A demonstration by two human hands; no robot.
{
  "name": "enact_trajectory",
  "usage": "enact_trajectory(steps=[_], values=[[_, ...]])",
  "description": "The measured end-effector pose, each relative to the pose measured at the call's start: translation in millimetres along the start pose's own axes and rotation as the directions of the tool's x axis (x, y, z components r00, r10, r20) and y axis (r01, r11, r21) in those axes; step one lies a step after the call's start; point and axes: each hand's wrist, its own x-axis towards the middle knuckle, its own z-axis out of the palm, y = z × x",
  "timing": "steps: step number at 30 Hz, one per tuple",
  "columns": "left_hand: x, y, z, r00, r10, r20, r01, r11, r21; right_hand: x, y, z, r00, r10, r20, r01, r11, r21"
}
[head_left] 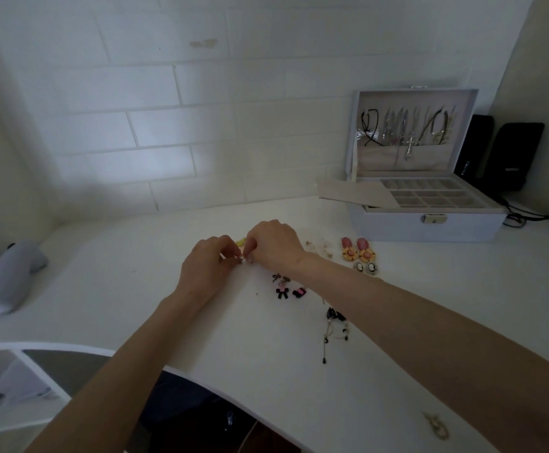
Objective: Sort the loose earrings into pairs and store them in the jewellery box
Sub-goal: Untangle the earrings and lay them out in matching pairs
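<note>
Two hands close together, left hand [206, 266] and right hand [274, 246] both pinching one tiny silvery earring [245, 259], detail too small to tell, pale jewellery box [397, 223] open behind.

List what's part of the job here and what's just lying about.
Job: jewellery box, pink-and-gold earrings, cameo earrings, black bow earrings, black dangle earrings, small earring pinched by left hand and right hand.
Lying about: grey rounded object, black speakers, cables.

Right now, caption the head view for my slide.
Over the table, left hand and right hand pinch a small earring; jewellery box stands open.
</note>
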Motion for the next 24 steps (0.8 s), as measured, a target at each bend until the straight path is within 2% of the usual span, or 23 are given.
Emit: enact_trajectory(steps=[6,11,13,18,24], values=[[-2.9,4.0,-3.1,0.999,0.024,-0.022,-0.024,1.000,-0.006,-6.2,2.6,-10.5,0.999,-0.042,-0.022,0.042,0.999,-0.028],[-21.2,24.4,-14.9,0.981,0.140,-0.131,-0.136,0.990,0.042,-31.8,2.5,-34.4,0.998,-0.033,-0.054,0.034,0.999,0.028],[-38.9,37.4,-17.3,0.971,0.203,-0.124,-0.196,0.978,0.064,-53.7,4.6,-45.0,0.998,-0.047,-0.031,0.048,0.998,0.045],[-96.5,72.1,-17.6,0.923,0.383,0.044,-0.384,0.923,0.015,-126.5,27.6,-63.2,0.998,-0.065,0.007,0.065,0.995,0.078],[-141.1,122.0,-6.5,0.834,0.493,0.247,-0.470,0.870,-0.151,-200.5,65.4,-83.5,1.000,-0.005,0.011,0.004,0.993,0.115]])
